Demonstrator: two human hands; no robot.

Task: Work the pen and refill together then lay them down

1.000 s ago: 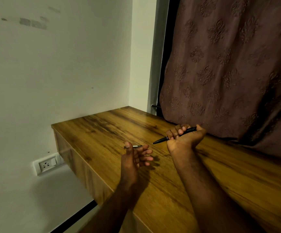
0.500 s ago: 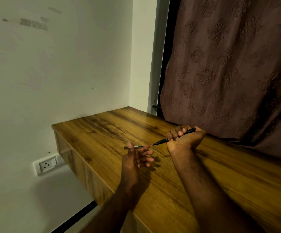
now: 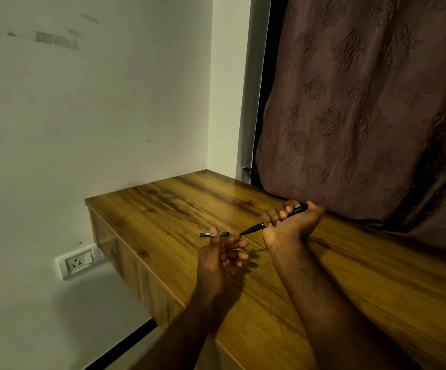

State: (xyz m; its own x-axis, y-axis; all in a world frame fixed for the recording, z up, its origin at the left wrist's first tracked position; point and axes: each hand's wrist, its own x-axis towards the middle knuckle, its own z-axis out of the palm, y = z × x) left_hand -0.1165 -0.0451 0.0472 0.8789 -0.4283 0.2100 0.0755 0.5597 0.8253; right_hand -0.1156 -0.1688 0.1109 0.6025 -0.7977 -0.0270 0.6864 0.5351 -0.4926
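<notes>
My right hand (image 3: 291,222) grips a black pen (image 3: 256,227) in its curled fingers, above the wooden desk (image 3: 163,209); the tip points left and down toward my left hand. My left hand (image 3: 216,257) is raised over the desk and pinches a thin grey stick-like piece (image 3: 205,234) between thumb and forefinger, its other fingers loosely spread. The pen tip sits just right of that piece, a small gap between them.
The desk runs into a corner of the white wall. A brown patterned curtain (image 3: 363,116) hangs over the desk's back right edge. A white wall socket (image 3: 79,261) sits below the desk's left end.
Both hands have stayed almost still; the pen tip and the grey piece keep the same small gap.
</notes>
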